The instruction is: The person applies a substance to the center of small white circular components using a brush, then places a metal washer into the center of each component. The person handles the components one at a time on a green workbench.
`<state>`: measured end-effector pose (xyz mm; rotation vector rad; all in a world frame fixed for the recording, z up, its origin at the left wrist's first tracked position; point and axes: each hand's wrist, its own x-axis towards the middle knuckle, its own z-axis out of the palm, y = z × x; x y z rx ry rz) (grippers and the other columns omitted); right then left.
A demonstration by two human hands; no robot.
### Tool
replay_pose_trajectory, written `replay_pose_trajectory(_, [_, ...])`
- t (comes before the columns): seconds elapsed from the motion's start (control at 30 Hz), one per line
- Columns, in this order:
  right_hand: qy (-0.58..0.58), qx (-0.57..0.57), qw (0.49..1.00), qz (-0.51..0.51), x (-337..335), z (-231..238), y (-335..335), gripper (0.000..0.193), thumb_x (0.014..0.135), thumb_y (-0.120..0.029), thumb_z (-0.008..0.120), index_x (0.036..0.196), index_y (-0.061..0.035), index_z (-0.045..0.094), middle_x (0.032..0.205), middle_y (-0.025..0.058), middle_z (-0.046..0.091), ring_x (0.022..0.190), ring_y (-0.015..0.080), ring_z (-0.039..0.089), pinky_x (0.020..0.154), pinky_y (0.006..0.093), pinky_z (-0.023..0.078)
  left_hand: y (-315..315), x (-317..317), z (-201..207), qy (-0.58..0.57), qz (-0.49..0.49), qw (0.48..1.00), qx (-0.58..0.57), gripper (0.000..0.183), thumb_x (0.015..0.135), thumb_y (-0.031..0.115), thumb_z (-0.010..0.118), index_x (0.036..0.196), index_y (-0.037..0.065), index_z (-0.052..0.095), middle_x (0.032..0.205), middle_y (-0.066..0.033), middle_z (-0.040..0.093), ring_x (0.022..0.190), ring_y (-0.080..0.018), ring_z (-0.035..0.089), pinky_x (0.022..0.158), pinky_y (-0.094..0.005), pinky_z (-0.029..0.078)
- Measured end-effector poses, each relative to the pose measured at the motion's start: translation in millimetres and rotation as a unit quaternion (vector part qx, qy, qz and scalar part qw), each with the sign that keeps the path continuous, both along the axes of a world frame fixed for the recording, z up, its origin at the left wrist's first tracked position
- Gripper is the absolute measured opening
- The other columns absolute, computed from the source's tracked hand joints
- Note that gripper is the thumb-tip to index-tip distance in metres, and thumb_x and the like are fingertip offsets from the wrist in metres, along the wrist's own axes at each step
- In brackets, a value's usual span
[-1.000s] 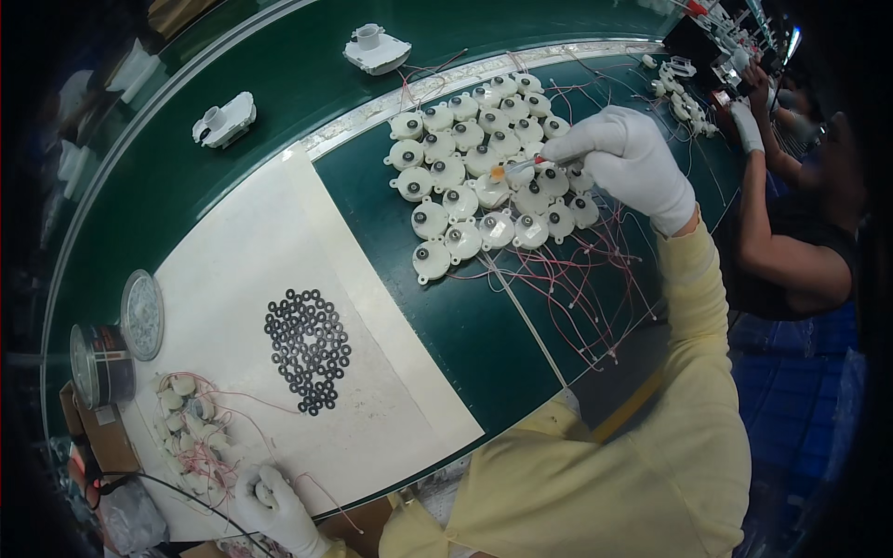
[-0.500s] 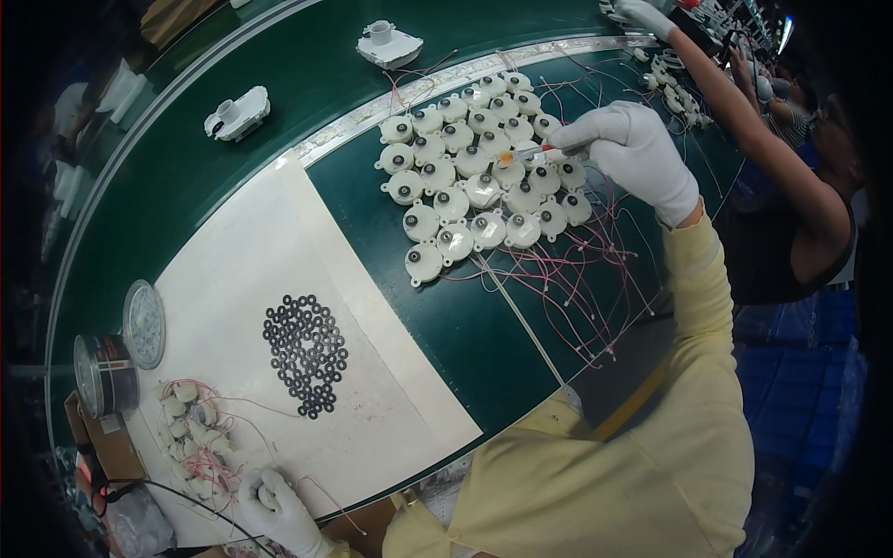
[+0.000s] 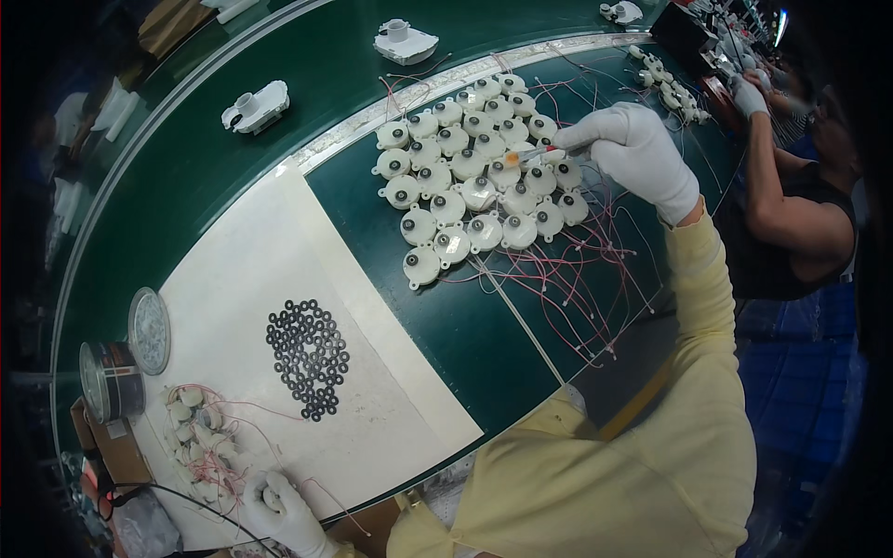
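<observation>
My right hand [image 3: 642, 158], in a white glove, pinches a thin small brush [image 3: 531, 154] with an orange tip and a red band. Its tip is over a dense group of round cream-white motors [image 3: 451, 245] with black centres, laid on the green table; whether it touches one cannot be told. Pink and white wires [image 3: 581, 279] trail from them toward me. At the lower left, my gloved left hand [image 3: 284, 516] is closed with curled fingers around something pale that I cannot make out. It is beside a heap of small pale parts with pink wires [image 3: 200, 442].
Black rings [image 3: 307, 358] lie clustered on a white sheet [image 3: 391, 395]. A tin can [image 3: 112, 379] and a round lid [image 3: 149, 330] stand at the left. White housings [image 3: 256, 107] [image 3: 406, 42] sit on the green belt beyond. At the right, a co-worker's arm [image 3: 765, 177] reaches over the table.
The white housings on the belt have shifted slightly to the right. The co-worker's arm has drawn back from the belt, where another housing now shows. My hands have hardly moved.
</observation>
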<state>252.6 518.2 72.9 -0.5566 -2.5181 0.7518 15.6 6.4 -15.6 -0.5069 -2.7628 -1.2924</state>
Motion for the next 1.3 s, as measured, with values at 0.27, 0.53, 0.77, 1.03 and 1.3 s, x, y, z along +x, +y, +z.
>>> replay_pose_trajectory(0.27, [0.005, 0.013, 0.999, 0.029, -12.2, -2.4, -2.7, 0.033, 0.075, 0.003, 0.05, 0.096, -0.0006, 0.076, 0.082, 0.0129, 0.074, 0.076, 0.0163, 0.072, 0.071, 0.0258, 0.056, 7.3, 1.2, 1.3, 0.069, -0.002, 0.997, -0.035, 0.02, 0.096, 0.007, 0.063, 0.108, -0.008, 0.058, 0.084, -0.0071, 0.059, 0.071, -0.0116, 0.053, 0.065, -0.024, 0.048])
replay_pose_trajectory(0.53, [0.008, -0.004, 1.0, -0.026, 13.7, 5.7, -1.5, 0.034, 0.076, 0.004, 0.049, 0.096, -0.0007, 0.076, 0.08, 0.0111, 0.074, 0.072, 0.0145, 0.069, 0.07, 0.0263, 0.055, 6.6, 2.2, 4.9, 0.046, 0.005, 0.998, -0.048, 0.017, 0.096, 0.007, 0.063, 0.105, -0.007, 0.059, 0.083, -0.0077, 0.059, 0.071, -0.0118, 0.053, 0.063, -0.0239, 0.048])
replay_pose_trajectory(0.77, [0.03, -0.047, 0.997, -0.048, 16.1, 1.5, -0.2, 0.035, 0.076, 0.005, 0.048, 0.097, -0.0011, 0.076, 0.08, 0.0093, 0.074, 0.071, 0.0119, 0.068, 0.068, 0.0253, 0.054, 1.1, -1.9, -1.5, 0.045, -0.008, 0.999, -0.026, 0.017, 0.097, 0.007, 0.063, 0.106, -0.007, 0.057, 0.088, -0.0075, 0.059, 0.075, -0.012, 0.055, 0.067, -0.0238, 0.049])
replay_pose_trajectory(1.03, [0.011, -0.032, 0.999, -0.043, 17.0, -12.3, 6.1, 0.036, 0.076, 0.004, 0.049, 0.097, -0.0017, 0.077, 0.081, 0.0104, 0.074, 0.071, 0.0141, 0.069, 0.069, 0.0257, 0.055, -6.2, -6.6, -9.9, 0.019, -0.013, 1.0, 0.015, 0.019, 0.097, 0.007, 0.063, 0.109, -0.007, 0.057, 0.095, -0.0086, 0.059, 0.081, -0.0132, 0.057, 0.073, -0.0248, 0.051])
replay_pose_trajectory(1.3, [0.023, -0.015, 0.998, -0.057, 27.0, -2.5, 1.2, 0.036, 0.075, 0.006, 0.048, 0.096, -0.0016, 0.076, 0.083, 0.0122, 0.075, 0.074, 0.0169, 0.071, 0.071, 0.0282, 0.056, -7.6, -6.6, -11.8, 0.022, -0.004, 1.0, 0.003, 0.02, 0.097, 0.007, 0.063, 0.11, -0.007, 0.057, 0.096, -0.0088, 0.059, 0.081, -0.0129, 0.057, 0.073, -0.024, 0.051])
